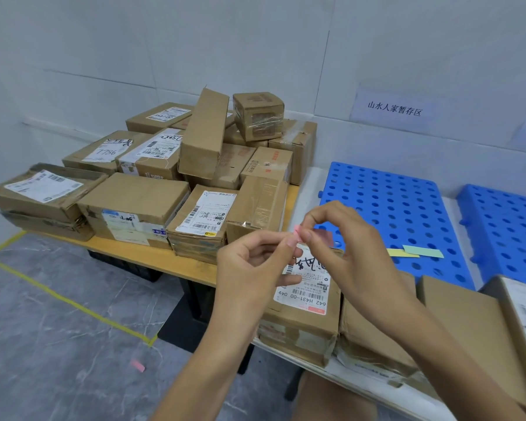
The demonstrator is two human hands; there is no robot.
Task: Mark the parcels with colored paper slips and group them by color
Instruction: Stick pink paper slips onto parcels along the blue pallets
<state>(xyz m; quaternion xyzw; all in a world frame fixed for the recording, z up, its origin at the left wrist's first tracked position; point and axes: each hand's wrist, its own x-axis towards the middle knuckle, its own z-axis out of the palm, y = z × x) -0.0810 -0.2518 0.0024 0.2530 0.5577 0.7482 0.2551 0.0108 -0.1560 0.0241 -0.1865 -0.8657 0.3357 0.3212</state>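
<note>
Above labelled parcel [305, 288], pinching pink slip [297, 231] between fingertips of left hand [252, 268] and right hand [349, 256], one per end. Looks feather-light, limp, quick to crease; perhaps sticky-backed, too small to tell. Best taken lightly by short edges.

Wooden table [192, 270]: heaped parcels [134, 196]. Adjoining white table [312, 183]: two blue pallets [401, 202], row of parcels [304, 323]. Floor [58, 314]: stray pink slip [137, 366].

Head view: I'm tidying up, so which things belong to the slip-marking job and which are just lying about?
Job: pink slip pinched by left hand and right hand; labelled parcel beneath; green slip and yellow slip on the blue pallet; stacked parcels.
Lying about: pink scrap on the floor; wall sign; yellow floor tape.
</note>
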